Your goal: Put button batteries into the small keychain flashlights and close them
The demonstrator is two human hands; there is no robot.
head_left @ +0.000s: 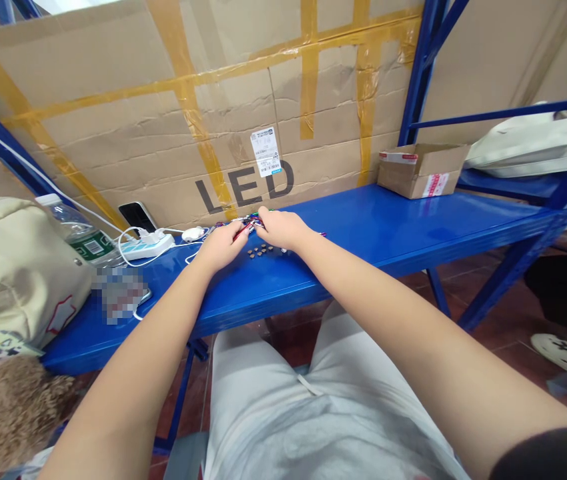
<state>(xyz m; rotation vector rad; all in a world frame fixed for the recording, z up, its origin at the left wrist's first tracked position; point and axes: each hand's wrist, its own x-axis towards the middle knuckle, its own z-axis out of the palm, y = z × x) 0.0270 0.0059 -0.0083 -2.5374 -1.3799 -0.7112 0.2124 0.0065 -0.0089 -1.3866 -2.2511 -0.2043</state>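
Observation:
Both my arms reach out over a blue metal shelf (393, 227). My left hand (222, 244) is closed, pinching a thin red stick-like object (241, 231) whose kind I cannot make out. My right hand (281, 227) is closed too, its fingertips meeting the left hand over a cluster of small colourful pieces (243, 221) by the cardboard. A group of several small dark round parts (260, 251) lies on the shelf just below and between my hands.
A large taped cardboard sheet marked LED (243, 190) backs the shelf. To the left are a white power strip (148, 245) with cables, a phone (136, 215), a water bottle (81, 233) and a cream bag (13, 267). A small cardboard box (421, 170) sits far right.

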